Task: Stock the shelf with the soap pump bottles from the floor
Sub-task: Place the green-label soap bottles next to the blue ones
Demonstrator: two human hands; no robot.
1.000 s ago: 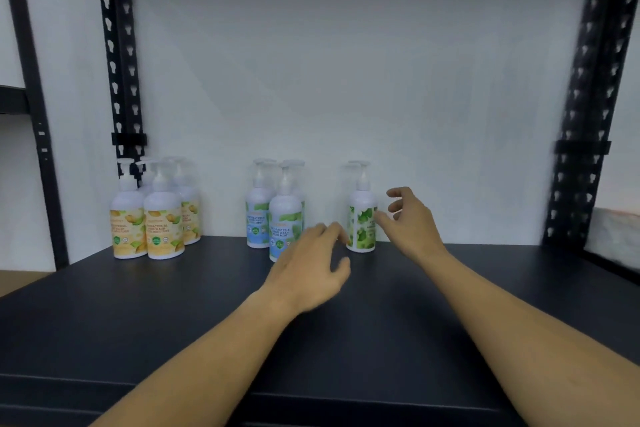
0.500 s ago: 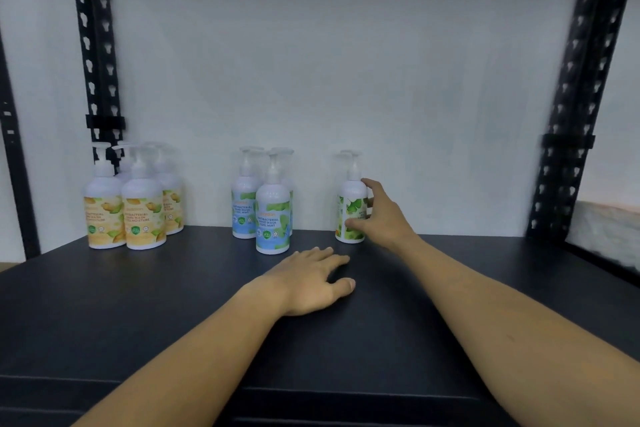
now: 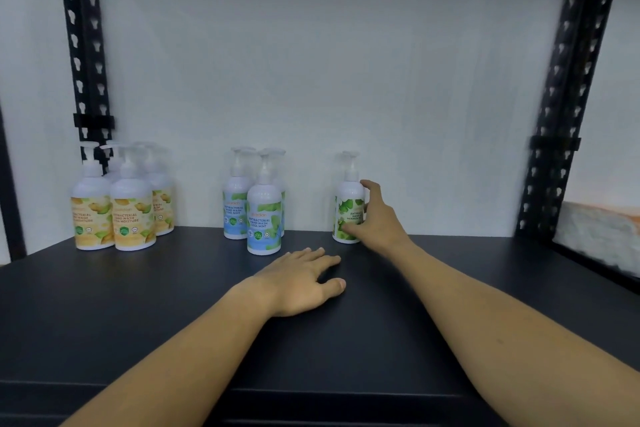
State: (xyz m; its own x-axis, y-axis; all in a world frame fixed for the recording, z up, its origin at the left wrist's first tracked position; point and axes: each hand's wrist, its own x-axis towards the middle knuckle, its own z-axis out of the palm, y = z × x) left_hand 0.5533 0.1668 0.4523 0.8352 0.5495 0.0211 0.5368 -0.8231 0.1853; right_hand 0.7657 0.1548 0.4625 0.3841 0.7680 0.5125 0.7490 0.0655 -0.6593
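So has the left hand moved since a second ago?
Yes. The left hand came down from in front of the blue-label bottle and now lies flat on the shelf.

head cam | faces forward, slightly down | close over shelf (image 3: 138, 305)

Likely a shop: steel shelf (image 3: 138, 305) holding soap bottles (image 3: 133, 204).

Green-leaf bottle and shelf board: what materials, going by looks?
Green-leaf bottle, gripped by the right hand: likely plastic, smooth white body, translucent pump, printed leaf label. Shelf board: dark, matte, faint sheen only; painted metal or laminate, cannot tell which.
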